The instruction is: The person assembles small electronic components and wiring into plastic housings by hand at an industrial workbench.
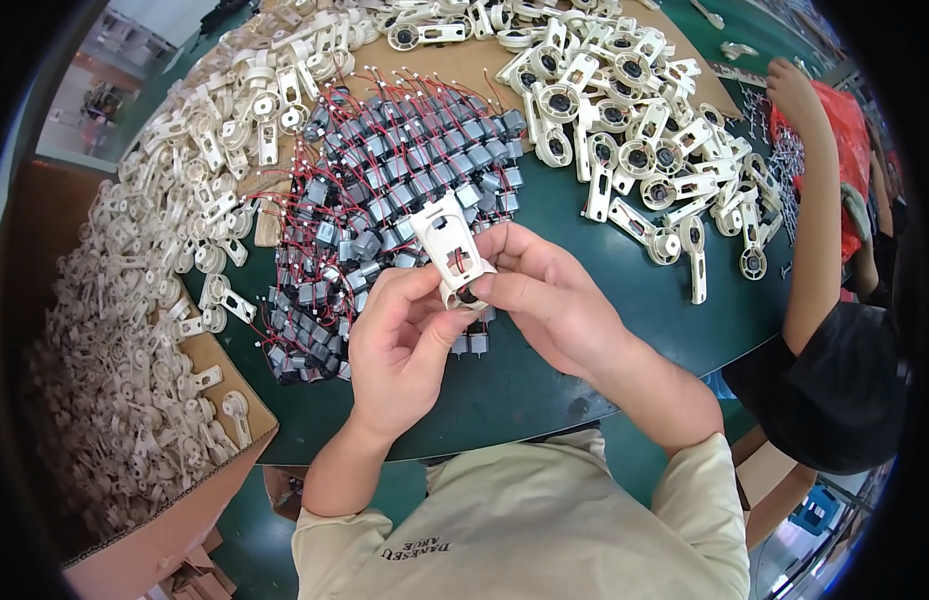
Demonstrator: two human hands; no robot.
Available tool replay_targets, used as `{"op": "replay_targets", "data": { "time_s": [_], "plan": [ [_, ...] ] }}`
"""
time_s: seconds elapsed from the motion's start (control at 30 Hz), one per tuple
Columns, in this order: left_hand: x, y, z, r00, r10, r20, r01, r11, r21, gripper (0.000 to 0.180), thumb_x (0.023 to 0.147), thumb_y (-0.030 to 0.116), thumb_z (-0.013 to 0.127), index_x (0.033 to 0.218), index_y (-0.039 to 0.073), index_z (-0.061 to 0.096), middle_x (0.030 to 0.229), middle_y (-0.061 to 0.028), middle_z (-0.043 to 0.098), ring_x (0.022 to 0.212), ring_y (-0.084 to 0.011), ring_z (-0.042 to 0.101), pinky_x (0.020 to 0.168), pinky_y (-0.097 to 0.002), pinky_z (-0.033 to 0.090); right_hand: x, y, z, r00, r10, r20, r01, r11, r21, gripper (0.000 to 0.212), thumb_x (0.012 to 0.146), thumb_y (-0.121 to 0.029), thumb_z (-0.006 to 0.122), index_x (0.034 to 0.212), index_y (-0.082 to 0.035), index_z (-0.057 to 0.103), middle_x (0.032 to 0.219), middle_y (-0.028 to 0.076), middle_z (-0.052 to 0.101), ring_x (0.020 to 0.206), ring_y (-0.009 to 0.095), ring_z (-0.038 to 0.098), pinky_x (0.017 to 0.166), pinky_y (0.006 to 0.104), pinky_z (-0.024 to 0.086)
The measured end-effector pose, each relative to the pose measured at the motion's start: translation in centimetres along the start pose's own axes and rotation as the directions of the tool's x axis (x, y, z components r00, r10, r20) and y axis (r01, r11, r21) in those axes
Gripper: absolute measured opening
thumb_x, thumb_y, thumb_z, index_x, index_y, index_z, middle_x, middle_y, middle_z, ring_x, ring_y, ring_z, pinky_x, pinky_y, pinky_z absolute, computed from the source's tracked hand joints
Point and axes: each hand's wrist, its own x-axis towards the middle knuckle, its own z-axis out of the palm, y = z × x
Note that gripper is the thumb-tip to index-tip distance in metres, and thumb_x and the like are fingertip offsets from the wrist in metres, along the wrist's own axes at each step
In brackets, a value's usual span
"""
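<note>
Both my hands hold one cream plastic housing [449, 238] above the near part of the table. It has a long handle with a rectangular slot, pointing away from me, and a round end close to my thumbs. Inside that end a dark part shows, mostly hidden by my fingers. My left hand [404, 335] is closed on the housing's left side. From the right, my right hand [544, 295] pinches it with the thumb over the round end. Just beyond my hands lie many small grey motors [424, 165] with red wires, packed in rows.
Cream housings [224, 150] heap up at the left, and more fill a cardboard box [224, 400]. Housings with dark round centres [634, 130] lie at the back right of the green table [604, 330]. A co-worker's arm [814, 200] reaches in at the right, near a red bag [844, 130] and metal pieces.
</note>
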Motion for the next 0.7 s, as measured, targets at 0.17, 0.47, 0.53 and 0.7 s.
{"op": "replay_targets", "data": {
  "time_s": [0.17,0.47,0.53,0.7],
  "plan": [
    [-0.1,0.1,0.0,0.99,0.128,0.052,-0.138,0.953,0.27,0.034,0.083,-0.005,0.066,0.115,-0.004,0.055,0.099,-0.0084,0.055,0.084,-0.0166,0.065,0.073,-0.0261,0.054,-0.4,1.1,0.7,0.987,-0.144,-0.077,0.126,0.97,-0.208,0.021,0.09,-0.007,0.057,0.107,-0.001,0.047,0.099,0.004,0.056,0.086,0.009,0.056,0.074,0.0252,0.048],
    [0.1,0.2,-0.1,0.998,0.034,0.043,-0.04,0.989,0.145,0.036,0.083,-0.006,0.065,0.117,-0.005,0.052,0.1,-0.0084,0.054,0.088,-0.0173,0.066,0.076,-0.026,0.056,-0.1,0.3,0.6,0.996,-0.063,-0.056,0.053,0.986,-0.159,0.021,0.09,-0.007,0.058,0.106,-0.001,0.046,0.095,0.004,0.056,0.083,0.008,0.056,0.072,0.0246,0.048],
    [0.1,0.2,-0.1,0.988,0.121,0.1,-0.146,0.941,0.306,0.035,0.083,-0.007,0.064,0.117,-0.005,0.053,0.101,-0.0095,0.054,0.086,-0.0177,0.066,0.075,-0.0262,0.056,0.1,0.5,0.3,0.997,-0.052,-0.063,0.04,0.983,-0.177,0.022,0.09,-0.007,0.058,0.108,-0.001,0.046,0.096,0.004,0.056,0.084,0.008,0.056,0.073,0.0247,0.049],
    [0.3,0.7,-0.1,0.989,-0.15,-0.007,0.147,0.977,-0.157,0.032,0.087,-0.006,0.058,0.118,-0.006,0.051,0.104,-0.0085,0.054,0.091,-0.016,0.064,0.079,-0.0293,0.057,-0.2,-0.6,0.6,1.0,-0.027,0.012,0.029,0.981,-0.191,0.026,0.091,-0.004,0.058,0.114,0.0,0.046,0.103,0.006,0.058,0.089,0.01,0.059,0.075,0.0264,0.051]
  ]
}}
